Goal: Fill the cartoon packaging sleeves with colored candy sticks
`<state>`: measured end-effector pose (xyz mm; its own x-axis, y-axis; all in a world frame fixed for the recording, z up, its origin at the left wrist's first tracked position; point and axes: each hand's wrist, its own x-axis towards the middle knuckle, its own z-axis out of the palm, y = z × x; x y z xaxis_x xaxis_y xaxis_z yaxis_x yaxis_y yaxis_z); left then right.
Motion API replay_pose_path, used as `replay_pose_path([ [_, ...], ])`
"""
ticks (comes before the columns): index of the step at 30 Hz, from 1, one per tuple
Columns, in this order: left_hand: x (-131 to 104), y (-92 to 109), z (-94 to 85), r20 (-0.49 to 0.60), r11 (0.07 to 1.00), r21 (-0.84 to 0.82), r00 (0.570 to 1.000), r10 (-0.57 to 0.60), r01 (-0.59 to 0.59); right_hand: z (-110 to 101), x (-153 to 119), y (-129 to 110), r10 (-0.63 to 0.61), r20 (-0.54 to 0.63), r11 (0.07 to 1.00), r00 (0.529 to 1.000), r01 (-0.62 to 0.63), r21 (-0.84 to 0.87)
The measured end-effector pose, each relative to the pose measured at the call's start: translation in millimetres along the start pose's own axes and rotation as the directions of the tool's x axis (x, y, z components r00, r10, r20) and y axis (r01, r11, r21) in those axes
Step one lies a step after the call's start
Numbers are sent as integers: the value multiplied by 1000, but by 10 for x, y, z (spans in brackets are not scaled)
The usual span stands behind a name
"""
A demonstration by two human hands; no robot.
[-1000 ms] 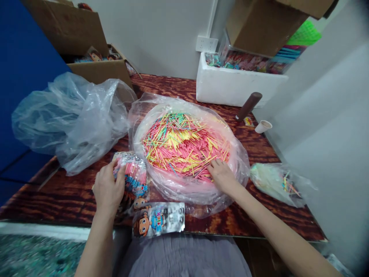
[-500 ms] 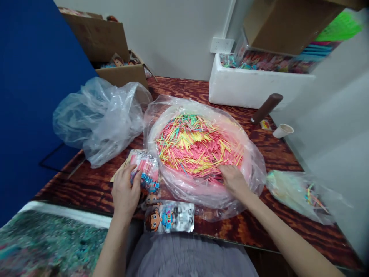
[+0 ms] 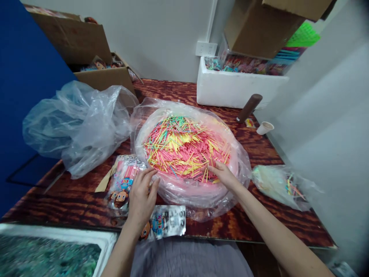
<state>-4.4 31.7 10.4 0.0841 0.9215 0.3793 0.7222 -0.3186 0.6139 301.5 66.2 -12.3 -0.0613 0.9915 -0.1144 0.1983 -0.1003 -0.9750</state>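
A large clear plastic bag lies open on the table, holding a heap of thin pink, yellow and green sticks. At the heap's near right side, my right hand has its fingers closed on a few sticks. My left hand holds nothing; its fingers are apart and reach over the bag's near left edge. Just left of it rests a stack of clear printed packets with pink sticks inside. A silver packet with a cartoon child lies at the front edge, partly behind my left wrist.
A crumpled clear bag lies at left before a cardboard box. At the back right stand a white foam box, a brown cylinder and a paper cup. A small bag of sticks lies at right.
My left hand has left the packet stack and moved right to the bag's edge. My right hand has lifted slightly from the heap, with sticks at its fingertips. The view has shifted right.
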Motion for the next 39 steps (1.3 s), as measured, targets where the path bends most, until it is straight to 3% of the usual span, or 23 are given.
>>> replay_pose_path([
  [3, 11, 129, 81, 29, 999, -40, 999, 23, -22, 40, -109, -90, 11, -6, 997, 1000, -11, 72],
  [8, 6, 398, 252, 94, 986, -144, 991, 94, -80, 256, -329, -49, -101, -61, 993, 993, 105, 62],
  [12, -10, 570, 408, 147, 967, -214, 974, 171, -137, 301, -344, 35, -147, -210, 989, 967, 149, -7],
  [15, -42, 629, 474, 185, 961, -238, 964, 189, -142, 229, -341, -37, -163, -326, 984, 931, 179, 21],
  [17, -81, 654, 486, 194, 962, -246, 967, 166, -116, 217, -391, -105, -181, -315, 979, 932, 200, 31],
  [21, -181, 739, 528, 166, 964, -240, 973, 159, -117, 378, -585, -43, -144, -164, 988, 976, 151, 36],
  [23, -217, 799, 604, 196, 953, -220, 947, 253, -209, 494, -670, 91, -125, -119, 991, 985, 130, 33],
  [26, -233, 860, 765, 329, 900, -201, 839, 433, -385, 604, -734, 267, -140, -119, 988, 983, 146, 49],
  [28, -238, 859, 839, 394, 877, -197, 783, 481, -439, 614, -743, 304, -155, -120, 986, 981, 162, 47],
  [29, -245, 843, 847, 398, 877, -194, 782, 480, -440, 603, -743, 298, -160, -114, 986, 980, 165, 32],
  [34, -398, 598, 609, 315, 934, -202, 884, 346, -294, 504, -754, 178, -165, -56, 984, 985, 160, -82],
  [39, -629, 214, 339, 445, 965, 8, 865, 233, -264, 496, -764, 109, -219, -61, 972, 974, 212, -97],
])
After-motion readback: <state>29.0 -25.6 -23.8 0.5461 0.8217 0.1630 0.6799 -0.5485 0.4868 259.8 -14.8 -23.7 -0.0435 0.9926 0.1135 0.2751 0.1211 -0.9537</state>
